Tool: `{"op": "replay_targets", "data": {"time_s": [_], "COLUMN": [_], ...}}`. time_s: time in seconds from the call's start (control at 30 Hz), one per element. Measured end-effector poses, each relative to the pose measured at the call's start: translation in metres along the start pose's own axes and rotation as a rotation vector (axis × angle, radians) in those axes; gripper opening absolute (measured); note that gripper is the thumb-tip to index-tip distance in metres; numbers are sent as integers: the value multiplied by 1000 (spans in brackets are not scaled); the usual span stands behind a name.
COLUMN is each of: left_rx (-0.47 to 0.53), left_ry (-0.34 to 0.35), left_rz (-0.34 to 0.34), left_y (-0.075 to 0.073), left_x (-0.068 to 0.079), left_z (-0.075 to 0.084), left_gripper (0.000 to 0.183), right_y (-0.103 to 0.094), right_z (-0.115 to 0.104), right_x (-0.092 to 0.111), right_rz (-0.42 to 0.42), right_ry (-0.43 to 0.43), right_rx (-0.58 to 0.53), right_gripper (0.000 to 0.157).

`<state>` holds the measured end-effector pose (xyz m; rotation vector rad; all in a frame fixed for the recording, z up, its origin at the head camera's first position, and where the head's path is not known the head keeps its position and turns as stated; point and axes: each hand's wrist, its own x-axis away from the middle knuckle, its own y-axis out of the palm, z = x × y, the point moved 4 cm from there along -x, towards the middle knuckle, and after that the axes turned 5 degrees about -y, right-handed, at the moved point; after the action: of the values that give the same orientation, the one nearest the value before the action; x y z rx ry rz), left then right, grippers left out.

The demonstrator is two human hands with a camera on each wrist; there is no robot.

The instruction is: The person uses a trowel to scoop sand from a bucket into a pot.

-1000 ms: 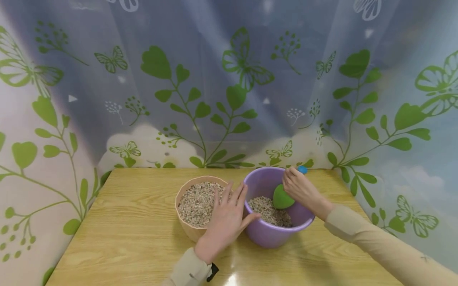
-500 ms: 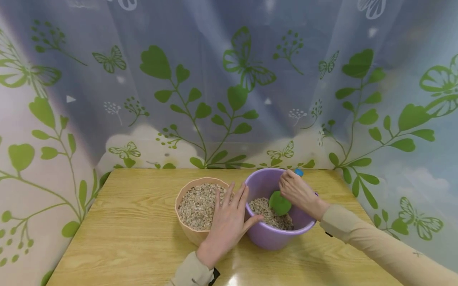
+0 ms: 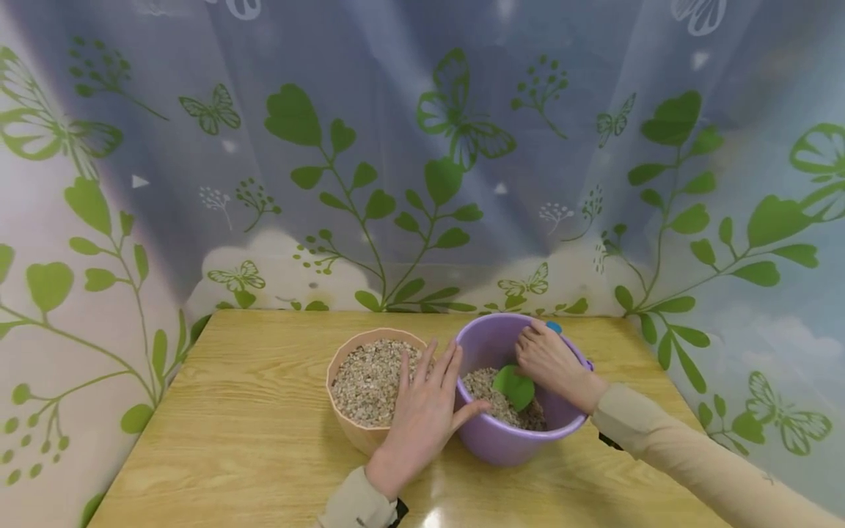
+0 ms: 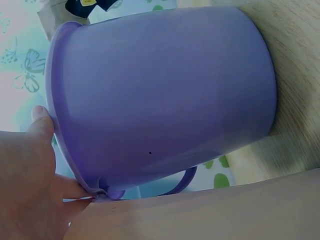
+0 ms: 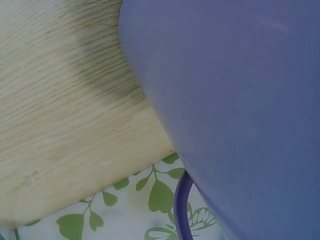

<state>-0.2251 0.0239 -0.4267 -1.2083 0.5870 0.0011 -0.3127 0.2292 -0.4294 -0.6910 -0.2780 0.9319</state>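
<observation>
The scoop (image 3: 515, 387) dipped lower, right grip (image 3: 553, 362) curled round it.

Bucket (image 3: 500, 444), pot (image 3: 356, 433) on table (image 3: 244, 418) (wood-grained)

A smooth, round purple bucket (image 3: 505, 446) stands upright, its rim at the thumb of the left hand (image 3: 420, 419), with loose beige-and-grey grains (image 3: 487, 386) low inside. The green-bladed, blue-ended scoop (image 3: 515, 387) tilts in the grip of the right hand (image 3: 554, 367), blade down at those grains. A peach-coloured, wavy-rimmed pot (image 3: 354, 434) stands upright partly beneath the left hand, nearly full of similar grains (image 3: 370, 381).
</observation>
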Motion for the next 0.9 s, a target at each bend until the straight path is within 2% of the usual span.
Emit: {"op": "replay_targets", "data": {"time_s": [0.27,0.53,0.9], "left_rx": [12,0,16], "left_ry": [-9,-7,-14], "left_rz": [4,3,2], "left_y": [1,-1,0], "left_x": [0,1,1], "left_z": [0,2,0], "left_gripper": [90,90,90], "right_y": [-1,-3,-1], "right_z": [0,-5,-4], "right_x": [1,2,2], "right_rz": [28,86,117], "right_ry": [8,-19,-15], "right_rx": [-21,-213,-316], "right_gripper": [54,50,48]}}
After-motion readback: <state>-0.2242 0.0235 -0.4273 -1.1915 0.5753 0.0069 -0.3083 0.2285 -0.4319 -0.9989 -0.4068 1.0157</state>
